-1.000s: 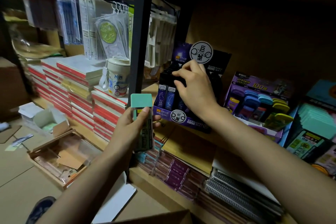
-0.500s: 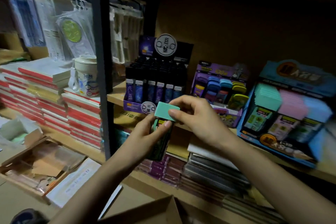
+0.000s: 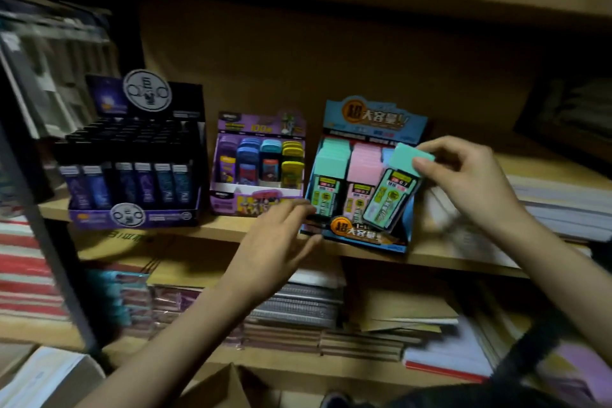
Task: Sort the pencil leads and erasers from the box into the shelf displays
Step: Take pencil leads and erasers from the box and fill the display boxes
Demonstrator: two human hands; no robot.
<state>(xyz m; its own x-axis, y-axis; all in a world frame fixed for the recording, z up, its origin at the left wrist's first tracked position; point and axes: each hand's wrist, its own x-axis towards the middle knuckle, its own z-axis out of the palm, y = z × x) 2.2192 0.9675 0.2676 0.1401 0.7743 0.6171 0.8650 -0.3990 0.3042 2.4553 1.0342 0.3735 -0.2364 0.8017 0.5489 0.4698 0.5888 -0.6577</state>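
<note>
My right hand (image 3: 470,175) pinches a pencil-lead case with a teal cap (image 3: 397,185), tilted over the right side of a blue display box (image 3: 374,235) that holds rows of teal and pink capped cases. My left hand (image 3: 281,235) is blurred, fingers spread and relaxed, just left of that box's front corner, holding nothing. A black and purple display (image 3: 132,172) of dark lead tubes stands at the shelf's left. A purple display (image 3: 258,162) of coloured erasers sits between the two.
All three displays stand on a wooden shelf (image 3: 430,255). Stacks of notebooks (image 3: 298,308) fill the shelf below, and paper stacks (image 3: 563,205) lie to the right. A cardboard box flap (image 3: 228,384) shows at the bottom. A dark metal upright (image 3: 49,242) stands at left.
The view swung right to the blue display. The teal-capped case passed from my left hand to my right, which carried it to the blue box. My left hand let go and opened.
</note>
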